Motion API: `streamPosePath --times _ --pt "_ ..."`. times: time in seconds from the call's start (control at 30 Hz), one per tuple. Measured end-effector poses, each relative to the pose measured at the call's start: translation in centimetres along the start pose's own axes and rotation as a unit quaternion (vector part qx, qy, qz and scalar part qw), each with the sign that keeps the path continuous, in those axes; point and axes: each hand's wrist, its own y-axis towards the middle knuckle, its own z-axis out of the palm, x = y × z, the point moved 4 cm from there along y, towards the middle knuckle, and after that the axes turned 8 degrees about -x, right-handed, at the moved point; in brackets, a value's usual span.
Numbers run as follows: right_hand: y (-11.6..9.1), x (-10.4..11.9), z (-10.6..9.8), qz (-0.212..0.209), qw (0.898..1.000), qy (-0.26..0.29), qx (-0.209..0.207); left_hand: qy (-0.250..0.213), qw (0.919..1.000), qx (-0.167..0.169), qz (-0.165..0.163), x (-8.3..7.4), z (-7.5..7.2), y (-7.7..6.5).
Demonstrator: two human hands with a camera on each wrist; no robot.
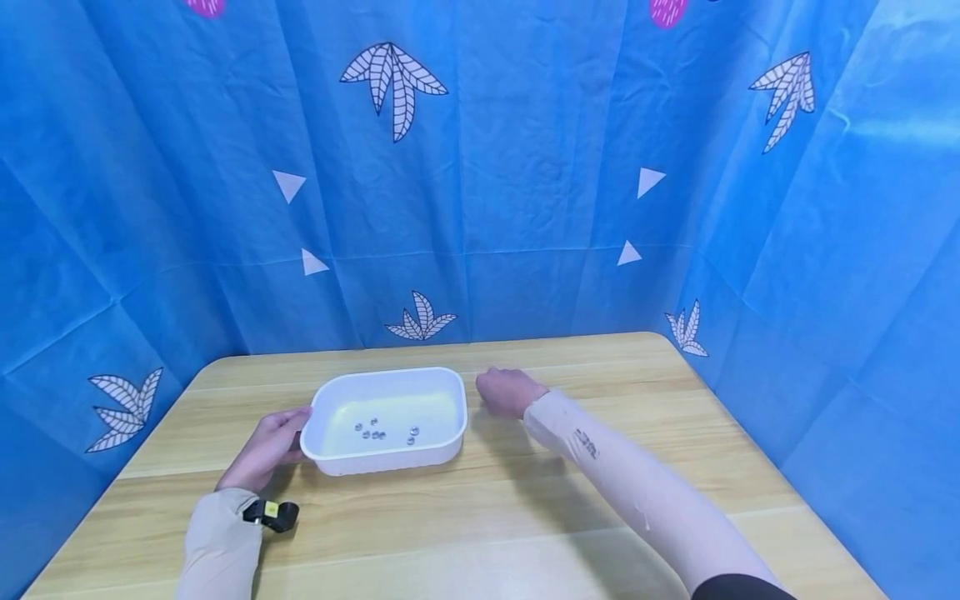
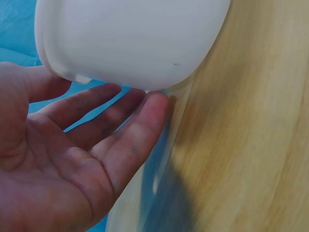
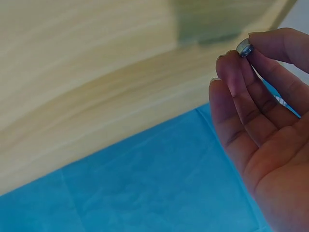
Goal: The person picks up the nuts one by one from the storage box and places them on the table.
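Observation:
A white plastic box (image 1: pixel 388 461) stands on the table, with several small silver metal nuts (image 1: pixel 376 435) scattered over its floor. At its left end, my left hand (image 1: pixel 264 446) holds the box, thumb at the rim and fingertips against the outer wall (image 2: pixel 135 43). Just beyond the right end of the box, my right hand (image 1: pixel 510 392) hovers close over the wood. Between thumb and index fingertip it pinches one small silver metal nut (image 3: pixel 245 48), hidden in the head view. The other fingers are gently bent.
The light wooden table (image 1: pixel 420 533) meets a blue patterned curtain (image 1: pixel 525 183) at the back and sides. A black and yellow device (image 1: pixel 273 513) is strapped to the left wrist. Pale sleeves (image 1: pixel 637 492) cover both forearms.

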Motion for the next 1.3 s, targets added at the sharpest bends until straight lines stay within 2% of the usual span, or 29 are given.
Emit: streamPosePath --times 0.47,1.03,1.3 --pt "-0.2 0.0 1.7 -0.007 1.000 -0.002 -0.003 0.002 1.0000 0.003 0.000 -0.1 0.1 -0.1" --pt "0.0 0.3 1.9 -0.015 1.000 0.017 -0.003 0.003 1.0000 0.003 -0.003 0.1 -0.1 0.1" --pt "0.1 0.7 1.9 -0.014 1.000 0.007 -0.005 -0.002 1.0000 0.002 -0.001 0.1 0.0 0.0"
